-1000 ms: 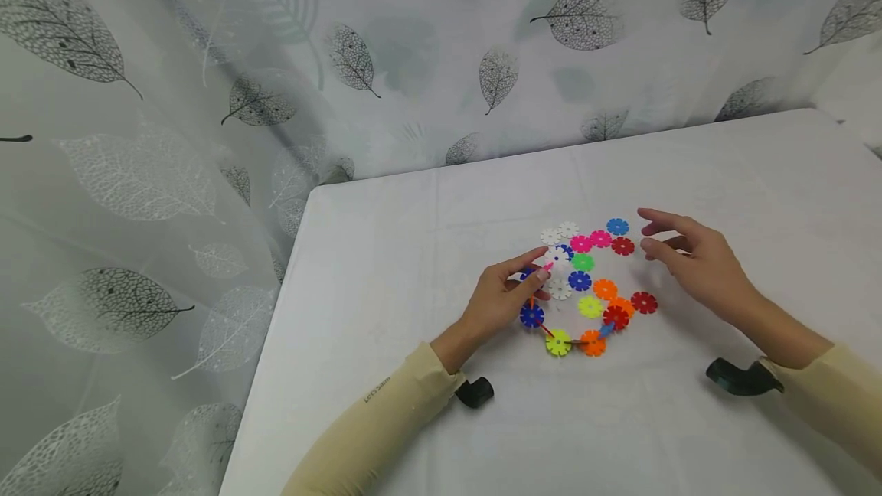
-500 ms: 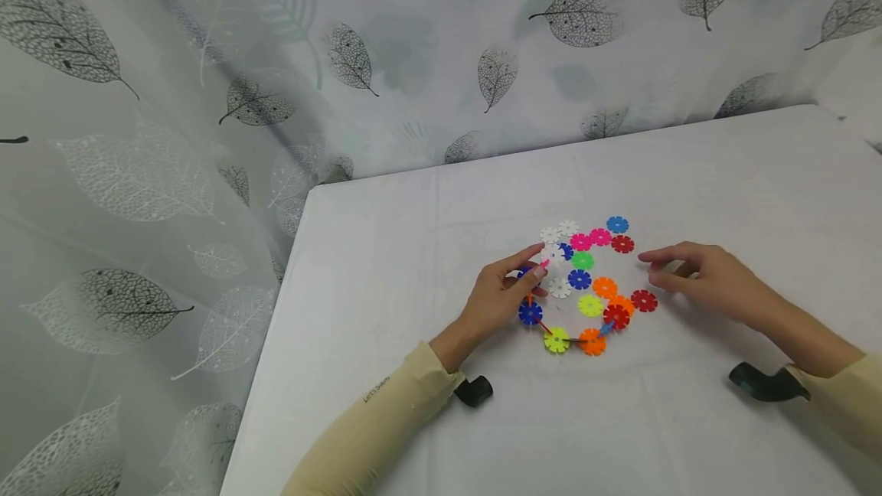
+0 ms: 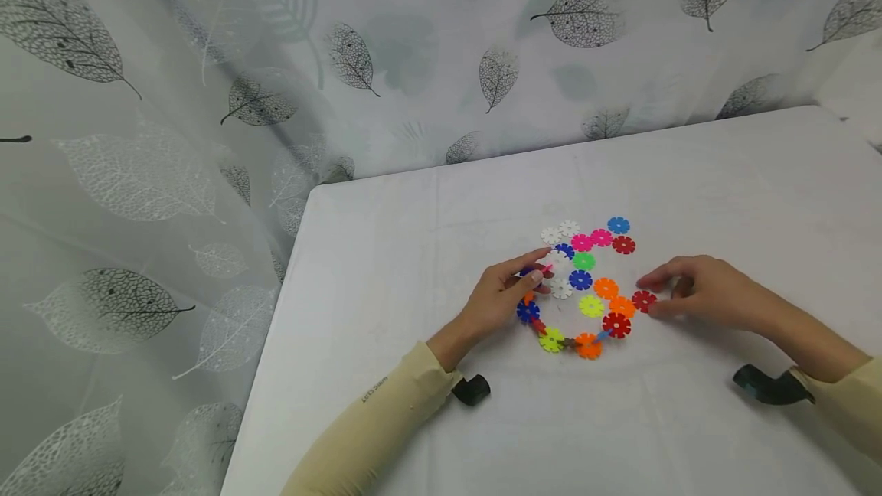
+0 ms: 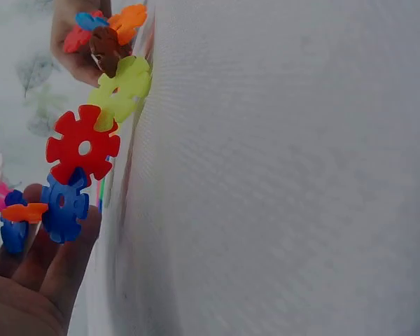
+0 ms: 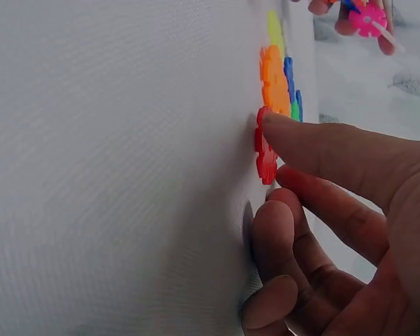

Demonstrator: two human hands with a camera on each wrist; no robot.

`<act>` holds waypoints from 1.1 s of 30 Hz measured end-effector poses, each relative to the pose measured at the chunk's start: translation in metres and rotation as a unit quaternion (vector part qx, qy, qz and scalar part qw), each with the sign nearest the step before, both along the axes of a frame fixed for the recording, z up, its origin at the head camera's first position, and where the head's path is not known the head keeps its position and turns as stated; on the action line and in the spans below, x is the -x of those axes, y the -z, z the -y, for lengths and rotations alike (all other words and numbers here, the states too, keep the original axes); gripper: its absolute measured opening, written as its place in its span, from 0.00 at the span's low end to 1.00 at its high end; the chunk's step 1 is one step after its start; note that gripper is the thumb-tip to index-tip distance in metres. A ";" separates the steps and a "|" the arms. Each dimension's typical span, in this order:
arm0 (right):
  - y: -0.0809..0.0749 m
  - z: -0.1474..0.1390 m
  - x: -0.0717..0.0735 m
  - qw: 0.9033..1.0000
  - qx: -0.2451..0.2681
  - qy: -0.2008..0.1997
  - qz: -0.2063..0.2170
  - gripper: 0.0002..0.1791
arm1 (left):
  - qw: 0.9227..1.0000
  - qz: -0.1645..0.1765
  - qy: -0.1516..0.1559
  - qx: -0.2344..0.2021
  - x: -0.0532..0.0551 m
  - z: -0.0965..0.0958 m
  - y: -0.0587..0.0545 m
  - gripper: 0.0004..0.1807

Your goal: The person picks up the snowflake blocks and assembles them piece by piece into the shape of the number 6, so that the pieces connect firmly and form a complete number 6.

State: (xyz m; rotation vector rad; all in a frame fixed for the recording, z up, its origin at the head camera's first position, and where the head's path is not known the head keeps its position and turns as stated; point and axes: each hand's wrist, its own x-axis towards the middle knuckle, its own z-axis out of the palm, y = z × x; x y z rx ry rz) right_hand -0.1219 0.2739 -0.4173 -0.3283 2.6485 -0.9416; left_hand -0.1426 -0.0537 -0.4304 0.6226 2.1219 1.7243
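Your right hand [image 3: 713, 295] is moving closer to you; the red flower disc [image 3: 644, 301] is lying flat just left, by its half-curled fingers. I can't tell if they're pinching. Your left hand [image 3: 488, 301] is holding the flower chain [image 3: 551, 340].

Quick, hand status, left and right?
Left hand: closed, holding a chain of multicoloured notched plastic discs.
Right hand: fingers at a red notched plastic disc; grip cannot be told.

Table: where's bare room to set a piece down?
Bare table: left of the left hand; beyond the light blue disc to the curtain; near side, between the sleeves. Crowded: the coloured discs between that hand and the right hand.
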 end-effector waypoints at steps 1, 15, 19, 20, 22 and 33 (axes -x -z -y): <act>0.000 0.000 0.000 1.000 -0.001 0.000 0.001 0.29 | 1.000 -0.001 0.008 0.000 0.000 0.000 0.000 0.24; -0.001 0.004 0.002 1.000 -0.002 -0.004 -0.004 0.23 | 0.993 -0.011 0.112 -0.025 0.000 0.003 -0.008 0.24; -0.007 0.007 0.003 1.000 0.025 -0.003 0.000 0.20 | 0.993 -0.015 0.115 -0.027 0.000 0.003 -0.009 0.25; -0.008 0.009 0.003 0.999 0.037 -0.003 0.005 0.20 | 0.993 -0.015 0.115 -0.029 -0.001 0.003 -0.009 0.25; -0.012 0.013 0.003 0.998 0.065 -0.002 0.021 0.21 | 0.993 -0.017 0.111 -0.032 -0.001 0.002 -0.010 0.25; -0.027 0.036 0.001 0.984 0.173 0.012 0.039 0.22 | 0.996 -0.009 0.074 -0.052 -0.005 -0.002 -0.007 0.24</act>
